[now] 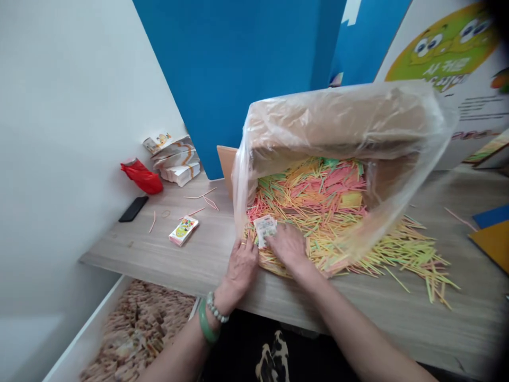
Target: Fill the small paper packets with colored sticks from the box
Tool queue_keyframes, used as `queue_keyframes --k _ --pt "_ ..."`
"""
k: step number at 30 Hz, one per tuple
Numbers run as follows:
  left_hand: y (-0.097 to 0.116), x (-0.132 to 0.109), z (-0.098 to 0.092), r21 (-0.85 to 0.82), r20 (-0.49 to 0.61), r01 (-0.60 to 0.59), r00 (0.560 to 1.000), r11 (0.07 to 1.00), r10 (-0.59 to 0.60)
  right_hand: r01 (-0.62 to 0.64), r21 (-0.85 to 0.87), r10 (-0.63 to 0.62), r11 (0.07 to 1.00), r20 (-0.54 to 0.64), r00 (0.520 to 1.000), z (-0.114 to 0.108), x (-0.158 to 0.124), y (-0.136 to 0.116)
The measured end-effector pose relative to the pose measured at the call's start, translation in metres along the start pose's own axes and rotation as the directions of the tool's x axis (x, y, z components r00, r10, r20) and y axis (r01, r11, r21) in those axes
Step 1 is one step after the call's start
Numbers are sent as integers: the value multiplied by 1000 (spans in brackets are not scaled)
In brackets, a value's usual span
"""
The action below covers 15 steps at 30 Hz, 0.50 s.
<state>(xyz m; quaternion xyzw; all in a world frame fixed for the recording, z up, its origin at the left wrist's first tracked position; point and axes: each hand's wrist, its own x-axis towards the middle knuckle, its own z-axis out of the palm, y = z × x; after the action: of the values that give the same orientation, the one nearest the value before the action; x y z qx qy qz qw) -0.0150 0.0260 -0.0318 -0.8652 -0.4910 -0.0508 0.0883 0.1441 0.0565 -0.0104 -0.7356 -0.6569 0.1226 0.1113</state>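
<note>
A small white packet with green print (265, 229) lies on the coloured sticks at the front left of a plastic-lined cardboard box. My right hand (289, 245) reaches in from the right, its bent fingers on the packet's right side. Beside the packet's lower left corner is my left hand (243, 262), with fingers curled close together at the box's front edge. Its fingertips are partly hidden, so what they grip does not show. Thin pink, yellow and green sticks (382, 244) fill the box and spill out over its front right. Clear plastic bag film (413, 196) drapes the box's rim.
Left on the table (214, 254) lie a small printed box (184, 231), loose sticks, a black phone (133, 209), a red pouch (143, 176) and stacked flat cartons (178, 162). Below sits an open bin of brownish pieces (139, 329). A blue panel (238, 63) stands behind.
</note>
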Motion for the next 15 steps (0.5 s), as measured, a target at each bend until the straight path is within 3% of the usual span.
queue_keyframes --k 5,8,10,12,15 --pt "-1 -6 -5 -58 121 103 988 993 -96 -54 89 48 995 74 996 12 14 -5" --pt "1 -1 -5 -227 63 117 992 967 -105 -43 214 31 976 59 998 15 14 4" --pt "2 7 -3 -460 -61 122 984 880 -168 -67 281 55 958 49 997 14 14 10" --pt "4 17 -1 -681 -151 98 951 726 -270 -95 341 86 935 41 995 11 13 15" --pt "6 35 -1 -845 -159 89 900 528 -406 -31 455 54 890 -38 998 7 16 24"
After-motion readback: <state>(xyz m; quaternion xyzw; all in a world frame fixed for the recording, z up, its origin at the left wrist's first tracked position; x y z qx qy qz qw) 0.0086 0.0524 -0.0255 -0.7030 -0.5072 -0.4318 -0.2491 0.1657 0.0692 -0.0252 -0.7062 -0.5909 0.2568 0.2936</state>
